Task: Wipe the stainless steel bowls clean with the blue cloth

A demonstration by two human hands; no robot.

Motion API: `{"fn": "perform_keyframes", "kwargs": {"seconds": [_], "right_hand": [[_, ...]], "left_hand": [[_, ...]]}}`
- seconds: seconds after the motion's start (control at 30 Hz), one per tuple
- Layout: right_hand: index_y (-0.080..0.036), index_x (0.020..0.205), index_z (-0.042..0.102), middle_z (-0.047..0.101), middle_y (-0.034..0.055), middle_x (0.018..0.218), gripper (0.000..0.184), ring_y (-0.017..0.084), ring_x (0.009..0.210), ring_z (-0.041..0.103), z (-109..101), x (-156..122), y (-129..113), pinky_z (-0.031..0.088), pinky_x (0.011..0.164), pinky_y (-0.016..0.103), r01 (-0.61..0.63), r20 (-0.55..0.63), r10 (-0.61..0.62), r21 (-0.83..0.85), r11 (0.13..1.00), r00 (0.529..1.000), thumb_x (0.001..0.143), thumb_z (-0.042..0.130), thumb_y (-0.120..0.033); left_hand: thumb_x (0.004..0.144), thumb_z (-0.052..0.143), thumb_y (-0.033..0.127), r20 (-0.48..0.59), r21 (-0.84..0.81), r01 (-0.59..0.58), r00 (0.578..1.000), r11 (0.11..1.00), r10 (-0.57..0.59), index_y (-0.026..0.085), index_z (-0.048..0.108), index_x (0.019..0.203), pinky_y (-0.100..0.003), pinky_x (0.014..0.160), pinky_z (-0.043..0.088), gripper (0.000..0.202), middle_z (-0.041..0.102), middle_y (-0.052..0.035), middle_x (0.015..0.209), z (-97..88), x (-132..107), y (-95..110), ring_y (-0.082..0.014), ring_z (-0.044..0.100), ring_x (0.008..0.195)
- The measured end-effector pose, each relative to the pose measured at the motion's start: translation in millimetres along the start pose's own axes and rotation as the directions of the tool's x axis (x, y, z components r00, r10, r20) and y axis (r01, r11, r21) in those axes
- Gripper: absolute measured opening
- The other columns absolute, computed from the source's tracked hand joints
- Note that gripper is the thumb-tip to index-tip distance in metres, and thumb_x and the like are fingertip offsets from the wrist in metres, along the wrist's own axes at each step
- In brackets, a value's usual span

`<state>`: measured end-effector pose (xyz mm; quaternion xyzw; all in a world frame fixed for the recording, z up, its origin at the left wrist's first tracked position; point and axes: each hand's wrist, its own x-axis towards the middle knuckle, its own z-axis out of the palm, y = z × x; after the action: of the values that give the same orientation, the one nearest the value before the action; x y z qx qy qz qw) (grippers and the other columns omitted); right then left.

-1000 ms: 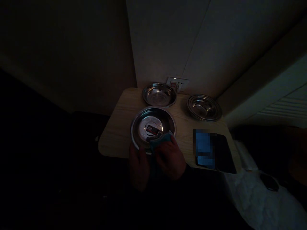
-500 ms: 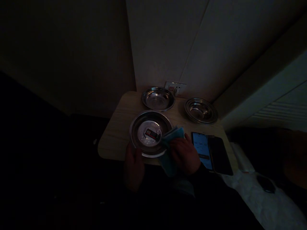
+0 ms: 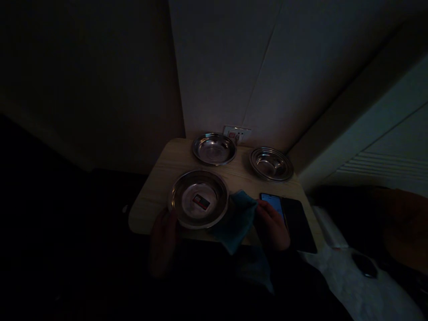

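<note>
A shallow stainless steel dish with a dark label in its centre is at the near side of the small table. My left hand is closed at the dish's near left rim, its fingers dim and partly hidden in shadow. Over on the right, my right hand pinches a corner of a teal cloth. The cloth hangs down beside the dish's right edge, away from its inside.
On the pale wooden table, another steel dish stands at the back and a stack of steel bowls at back right. A lit phone lies by a dark flat object. Behind is a wall socket.
My right hand has drawn the cloth off the dish's right rim, and the cloth now hangs more spread out. The dish and my left hand appear further left; the whole view has shifted slightly.
</note>
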<state>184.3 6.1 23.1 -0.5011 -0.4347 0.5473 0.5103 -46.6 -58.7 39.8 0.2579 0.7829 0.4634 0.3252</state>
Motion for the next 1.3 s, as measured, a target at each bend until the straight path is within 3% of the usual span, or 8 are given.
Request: {"fn": "perform_keyframes", "kwargs": {"seconds": [0.27, 0.37, 0.47, 0.53, 0.63, 0.77, 1.03, 1.3], "right_hand": [[-0.021, 0.085, 0.062, 0.067, 0.0019, 0.073, 0.027, 0.017, 0.063, 0.059, -6, -1, -11, 0.046, 0.056, 0.028, 0.030, -0.121, -0.052, -0.176, 0.984, 0.991, 0.073, 0.062, -0.046], [-0.020, 0.087, 0.064, 0.069, 0.0039, 0.080, 0.027, 0.018, 0.070, 0.061, -3, -6, -25, 0.049, 0.062, 0.029, 0.188, -0.105, -0.258, -0.443, 0.877, 0.960, 0.077, 0.058, -0.044], [-0.021, 0.092, 0.063, 0.069, 0.0043, 0.086, 0.021, 0.019, 0.076, 0.064, 8, -12, -31, 0.051, 0.066, 0.031, 0.374, 0.074, -0.411, -0.582, 0.722, 0.909, 0.083, 0.052, -0.036], [-0.022, 0.097, 0.062, 0.069, 0.0051, 0.092, 0.019, 0.019, 0.084, 0.064, 20, -15, -27, 0.052, 0.073, 0.032, 0.525, 0.268, -0.467, -0.602, 0.602, 0.843, 0.087, 0.048, -0.030], [-0.021, 0.101, 0.062, 0.069, 0.0057, 0.097, 0.020, 0.020, 0.094, 0.062, 45, -18, -16, 0.048, 0.087, 0.038, 0.742, 0.542, -0.510, -0.544, 0.392, 0.667, 0.088, 0.047, -0.021], [-0.022, 0.100, 0.063, 0.071, 0.0026, 0.096, 0.018, 0.021, 0.094, 0.062, 71, -24, -2, 0.039, 0.098, 0.046, 0.861, 0.720, -0.476, -0.455, 0.225, 0.505, 0.089, 0.049, -0.019], [-0.024, 0.101, 0.064, 0.071, 0.0021, 0.098, 0.019, 0.020, 0.099, 0.060, 41, -4, -9, 0.022, 0.109, 0.051, 0.886, 0.811, -0.357, -0.439, 0.150, 0.463, 0.088, 0.050, -0.020], [-0.022, 0.099, 0.063, 0.072, 0.0013, 0.093, 0.019, 0.016, 0.092, 0.063, 64, -14, 3, 0.021, 0.111, 0.049, 0.884, 0.805, -0.367, -0.403, 0.238, 0.466, 0.089, 0.047, -0.018]], "left_hand": [[0.072, 0.051, 0.060, 0.193, -0.110, 0.204, 0.965, 0.973, -0.180, 0.018, 0.052, 0.074, -0.023, 0.043, 0.037, 0.042, 0.053, 0.0033, 0.050, 12.9, -30, -10, -0.0116, 0.048, 0.044], [0.074, 0.052, 0.055, 0.183, -0.135, 0.211, 0.966, 0.968, -0.185, 0.018, 0.052, 0.073, -0.021, 0.042, 0.035, 0.037, 0.052, 0.0045, 0.047, 14.4, -28, -11, -0.0100, 0.046, 0.043], [0.076, 0.050, 0.053, 0.170, -0.175, 0.200, 0.970, 0.964, -0.171, 0.018, 0.052, 0.072, -0.020, 0.041, 0.034, 0.035, 0.051, 0.0047, 0.045, 13.2, -24, -13, -0.0087, 0.044, 0.041], [0.077, 0.049, 0.054, 0.172, -0.209, 0.188, 0.973, 0.960, -0.153, 0.018, 0.050, 0.070, -0.020, 0.041, 0.034, 0.036, 0.051, 0.0047, 0.045, 13.3, -24, -14, -0.0084, 0.044, 0.041], [0.073, 0.052, 0.057, 0.193, -0.226, 0.207, 0.967, 0.952, -0.164, 0.018, 0.052, 0.077, -0.021, 0.039, 0.034, 0.039, 0.054, 0.0038, 0.048, 16.3, -28, -12, -0.0096, 0.047, 0.040], [0.071, 0.056, 0.053, 0.159, -0.224, 0.215, 0.970, 0.951, -0.182, 0.018, 0.052, 0.084, -0.022, 0.037, 0.035, 0.038, 0.056, 0.0035, 0.050, 21.2, -31, -8, -0.0116, 0.050, 0.039], [0.078, 0.049, 0.049, 0.066, -0.203, 0.136, 0.990, 0.970, -0.125, 0.021, 0.047, 0.076, -0.021, 0.039, 0.034, 0.028, 0.047, 0.0078, 0.042, 20.5, -20, -12, -0.0100, 0.046, 0.037], [0.079, 0.048, 0.048, 0.042, -0.177, 0.077, 0.997, 0.981, -0.071, 0.021, 0.045, 0.073, -0.021, 0.041, 0.033, 0.027, 0.045, 0.0078, 0.045, 25.3, -16, -15, -0.0097, 0.044, 0.040]]}}
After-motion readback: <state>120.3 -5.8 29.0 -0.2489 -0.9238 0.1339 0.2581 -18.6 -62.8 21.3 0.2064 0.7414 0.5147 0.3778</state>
